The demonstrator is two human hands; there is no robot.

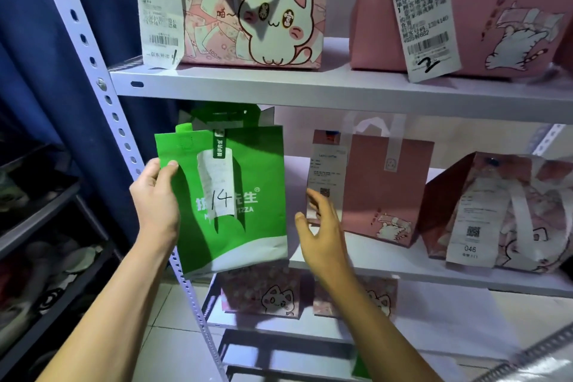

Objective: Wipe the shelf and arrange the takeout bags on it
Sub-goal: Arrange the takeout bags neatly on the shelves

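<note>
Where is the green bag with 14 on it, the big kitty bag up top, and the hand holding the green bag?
green bag (257, 164): head view, on its green front.
kitty bag (273, 15): head view, on the cat's face.
left hand (156, 195): head view, on its back.

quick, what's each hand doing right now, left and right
Left hand: grips the green bag by its left edge, thumb on the front.
Right hand: open, fingers spread, holding nothing, beside the bag.

Two bare forearms, no sleeves in view. Left hand (156, 198) and right hand (322, 226) bare: no gloves, rings, watch.
</note>
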